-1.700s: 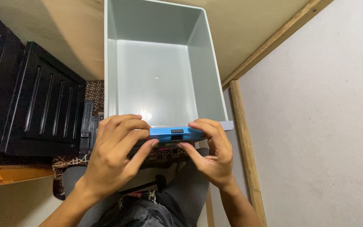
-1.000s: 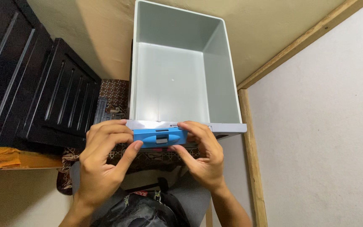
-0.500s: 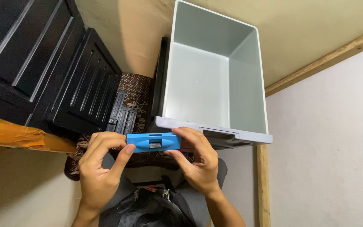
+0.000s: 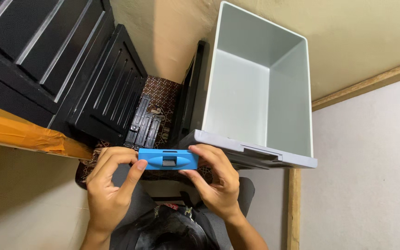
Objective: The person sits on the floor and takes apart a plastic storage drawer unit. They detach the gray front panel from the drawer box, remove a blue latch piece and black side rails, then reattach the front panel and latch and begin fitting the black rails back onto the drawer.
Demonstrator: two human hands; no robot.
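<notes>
**Both hands on the blue handle, drawer front bare**

Held between both hands was a small blue plastic drawer handle [image 4: 168, 159], oblong, with a dark recess at its middle. The left hand [image 4: 112, 185] closed on its left end, thumb pressed against the edge and fingers curled behind; the right hand [image 4: 211, 178] pinched its right end between thumb and fingers. Neither hand was slack, and the piece sat level just in front of the person's lap.

From where I stood the biggest things were the black ribbed plastic cabinet frame [image 4: 33, 51] lying to the left and the large pale grey plastic drawer box [image 4: 255, 92], open side up and nothing in it that I could see. Its near front lip [image 4: 255, 150] showed a slot and no handle fitted. The blue piece was just beside that lip's left end, close to it but apart from the slot, as far as I could tell.

Smaller again: a black ribbed panel [image 4: 109, 99] leaning by the frame, a black slotted strip [image 4: 145, 122] on a brown patterned mat [image 4: 160, 95], and an orange-taped board edge [image 4: 28, 134] at the left.

By my judgement the handle was in hand and oriented, while seating it into the drawer front was not yet done.
</notes>
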